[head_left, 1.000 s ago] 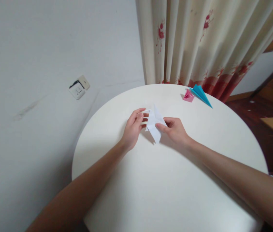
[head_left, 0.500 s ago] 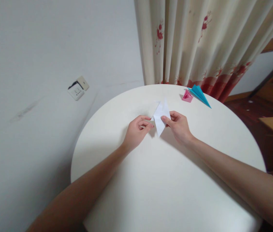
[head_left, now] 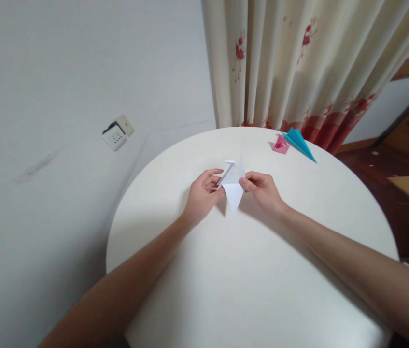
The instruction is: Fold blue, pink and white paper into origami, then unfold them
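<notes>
Both hands on a white folded paper piece (head_left: 233, 186), held just above the round white desk (head_left: 247, 270), roughly centre of the desk top, slightly toward 12 o'clock.

Paper: white, creased, multi-layer. Lower part is a clean downward-pointing triangle, tip at 6 o'clock. Upper part has a narrow spike pointing to 12 o'clock and a small bent flap at about 11 o'clock. Faint shadow under it on the desk.

Left hand (head_left: 202, 197): fingers curled, grip pinched narrow on the paper's 9 o'clock edge. Right hand (head_left: 264, 192): thumb and forefinger pinched on the 3 o'clock edge, grip likewise narrow, holding the paper.

At 1 o'clock near the desk rim: a small pink folded paper shape (head_left: 280, 144) touching a teal folded paper dart (head_left: 300, 141). Well apart from the hands.

Behind: cream curtain with red flower print (head_left: 298, 63), white wall socket (head_left: 116, 132) at 10 o'clock.
</notes>
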Motion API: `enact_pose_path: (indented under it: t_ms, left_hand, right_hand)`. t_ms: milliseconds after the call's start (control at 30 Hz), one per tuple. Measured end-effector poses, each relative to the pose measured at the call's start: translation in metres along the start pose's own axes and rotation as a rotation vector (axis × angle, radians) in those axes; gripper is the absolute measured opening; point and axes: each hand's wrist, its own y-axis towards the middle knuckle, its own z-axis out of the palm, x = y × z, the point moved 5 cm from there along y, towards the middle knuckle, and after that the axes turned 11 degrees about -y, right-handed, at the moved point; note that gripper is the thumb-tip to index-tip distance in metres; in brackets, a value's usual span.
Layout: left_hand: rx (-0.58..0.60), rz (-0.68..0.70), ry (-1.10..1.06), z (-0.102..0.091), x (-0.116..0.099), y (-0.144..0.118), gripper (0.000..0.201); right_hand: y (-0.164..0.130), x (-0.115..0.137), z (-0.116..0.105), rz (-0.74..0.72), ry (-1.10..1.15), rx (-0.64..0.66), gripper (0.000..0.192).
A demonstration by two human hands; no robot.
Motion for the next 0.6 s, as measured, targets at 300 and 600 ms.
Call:
enact_pose_path:
  t_ms: [300, 600]
  left_hand:
    - [-0.068, 0.083, 0.034, -0.003, 0.001, -0.001, 0.042]
    - [-0.148, 0.117, -0.004, -0.004, -0.004, 0.0, 0.043]
  right_hand:
    - [-0.002, 0.009, 0.0, -0.064, -0.108, 0.048, 0.023]
    - [-0.003, -0.008, 0.011, 0.088, 0.081, 0.173, 0.044]
